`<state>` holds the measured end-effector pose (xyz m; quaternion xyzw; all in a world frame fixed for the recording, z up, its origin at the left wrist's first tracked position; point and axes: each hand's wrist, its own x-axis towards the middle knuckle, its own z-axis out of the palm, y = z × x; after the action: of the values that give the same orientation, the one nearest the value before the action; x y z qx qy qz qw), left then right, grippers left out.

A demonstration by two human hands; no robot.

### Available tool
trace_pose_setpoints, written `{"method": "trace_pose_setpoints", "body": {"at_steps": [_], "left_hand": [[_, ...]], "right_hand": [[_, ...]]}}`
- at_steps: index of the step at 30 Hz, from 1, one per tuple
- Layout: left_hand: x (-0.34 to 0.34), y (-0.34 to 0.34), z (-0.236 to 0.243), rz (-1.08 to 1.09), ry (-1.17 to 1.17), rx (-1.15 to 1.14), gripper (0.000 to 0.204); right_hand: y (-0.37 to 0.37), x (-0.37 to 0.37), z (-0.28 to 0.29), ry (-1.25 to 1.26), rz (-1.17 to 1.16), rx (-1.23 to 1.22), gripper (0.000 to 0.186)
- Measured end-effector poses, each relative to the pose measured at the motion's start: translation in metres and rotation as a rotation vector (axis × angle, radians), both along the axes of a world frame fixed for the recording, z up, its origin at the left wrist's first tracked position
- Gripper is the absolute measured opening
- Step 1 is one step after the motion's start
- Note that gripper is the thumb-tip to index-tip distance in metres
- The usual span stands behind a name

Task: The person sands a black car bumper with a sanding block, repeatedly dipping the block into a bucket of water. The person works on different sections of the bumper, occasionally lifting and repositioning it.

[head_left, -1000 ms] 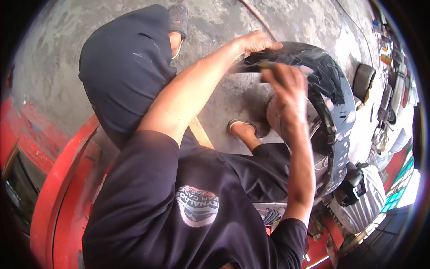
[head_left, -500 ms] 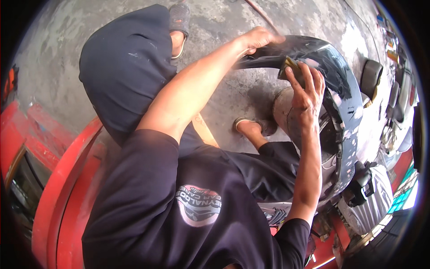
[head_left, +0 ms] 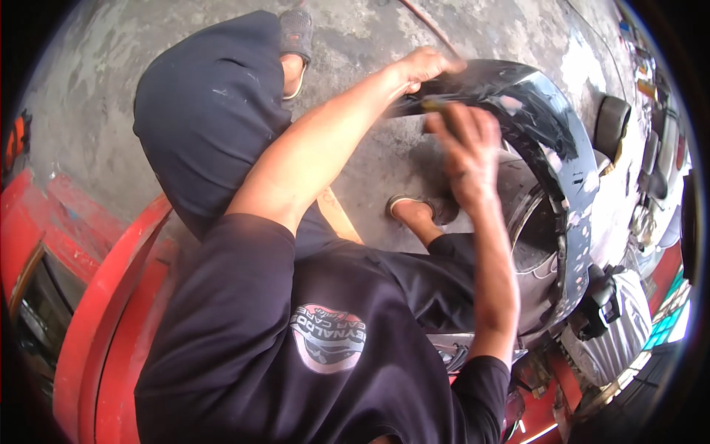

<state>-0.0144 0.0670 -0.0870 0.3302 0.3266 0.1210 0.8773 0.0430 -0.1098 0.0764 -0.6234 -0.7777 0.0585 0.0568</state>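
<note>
A black curved car bumper (head_left: 551, 96), patched with pale spots and dusty smears, arcs in front of me from the upper middle round to the right. My left hand (head_left: 425, 66) is closed on its far left end, with the thumb side against the edge. Blurred by motion, my right hand (head_left: 470, 144) is at the inner edge of the bumper's left stretch. In its fingers is a sanding pad (head_left: 435, 106), of which only a yellowish strip shows; the rest is hidden behind the fingers.
A pale drum (head_left: 510, 181) stands under the bumper's curve, beside my sandaled foot (head_left: 414, 211). Red metal parts (head_left: 111, 318) lie at the left. Dark car parts (head_left: 612, 126) line the right side. A hose (head_left: 429, 26) crosses the concrete floor (head_left: 355, 37).
My right hand has swept left along the bumper with the sanding pad, toward my left hand. The left hand keeps its hold, and the bumper stays nearly in place.
</note>
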Motion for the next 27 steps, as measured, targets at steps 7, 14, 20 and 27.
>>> {"method": "trace_pose_setpoints", "body": {"at_steps": [7, 14, 20, 27], "left_hand": [[0.006, -0.002, -0.001, -0.041, -0.119, -0.065, 0.039], [0.006, -0.008, 0.011, 0.001, -0.041, -0.018, 0.039], [0.006, 0.003, 0.005, -0.059, -0.106, -0.114, 0.035], [0.011, -0.005, 0.007, -0.035, 0.058, 0.038, 0.034]], "right_hand": [[0.002, 0.005, -0.039, 0.088, 0.225, 0.005, 0.048], [-0.017, 0.002, -0.046, 0.048, 0.067, 0.038, 0.062], [-0.004, 0.014, -0.034, 0.127, 0.188, 0.002, 0.047], [-0.022, 0.006, -0.064, 0.108, -0.006, 0.069, 0.056]]}}
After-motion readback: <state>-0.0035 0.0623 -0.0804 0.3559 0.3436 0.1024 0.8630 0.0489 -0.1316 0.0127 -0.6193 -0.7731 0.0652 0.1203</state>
